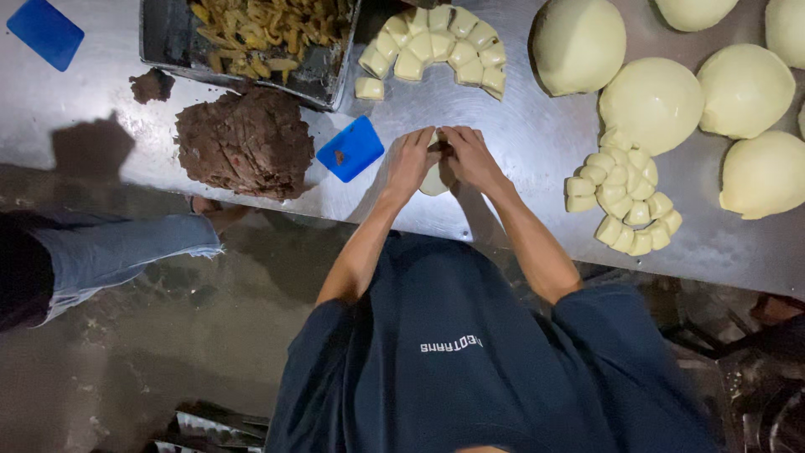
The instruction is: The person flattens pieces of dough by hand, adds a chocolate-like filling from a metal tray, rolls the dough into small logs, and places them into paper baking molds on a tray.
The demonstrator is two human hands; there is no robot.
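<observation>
My left hand (409,159) and my right hand (468,157) meet over the near edge of a steel table (520,134). Both close around a small pale dough piece (434,179), which peeks out below my fingers. A blue plastic scraper (350,148) lies just left of my left hand. A large mound of dark brown paste (245,143) sits further left. Several cut dough pieces (625,201) lie in a cluster to the right of my right hand.
A second cluster of cut dough pieces (436,46) lies at the back, beside a metal tray (319,80) of yellowish strips. Several big round dough balls (652,102) fill the right side. Another blue scraper (45,32) lies far left. Another person's leg (109,252) stands at left.
</observation>
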